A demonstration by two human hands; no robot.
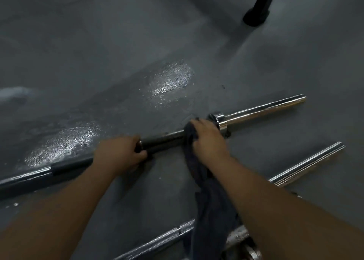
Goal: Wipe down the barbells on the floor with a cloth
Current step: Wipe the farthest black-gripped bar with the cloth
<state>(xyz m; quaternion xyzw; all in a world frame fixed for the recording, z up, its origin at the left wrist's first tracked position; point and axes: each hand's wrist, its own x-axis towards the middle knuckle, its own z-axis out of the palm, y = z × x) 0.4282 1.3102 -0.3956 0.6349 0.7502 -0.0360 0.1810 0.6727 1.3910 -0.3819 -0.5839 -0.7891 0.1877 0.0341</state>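
A long barbell (163,139) lies across the grey floor, its chrome sleeve (264,110) pointing to the right. My left hand (120,153) grips its dark shaft near the middle. My right hand (207,136) presses a dark blue cloth (208,200) around the shaft, just left of the chrome collar (218,119). The cloth's long tail hangs down along my right forearm. A second barbell (307,164) lies nearer me, its knurled shaft (167,238) partly hidden under the cloth and my arm.
A black equipment leg (258,9) stands on the floor at the top right. Shiny patches (169,80) glint on the floor beyond the bar. A metal fitting (250,250) shows at the bottom edge near my right arm.
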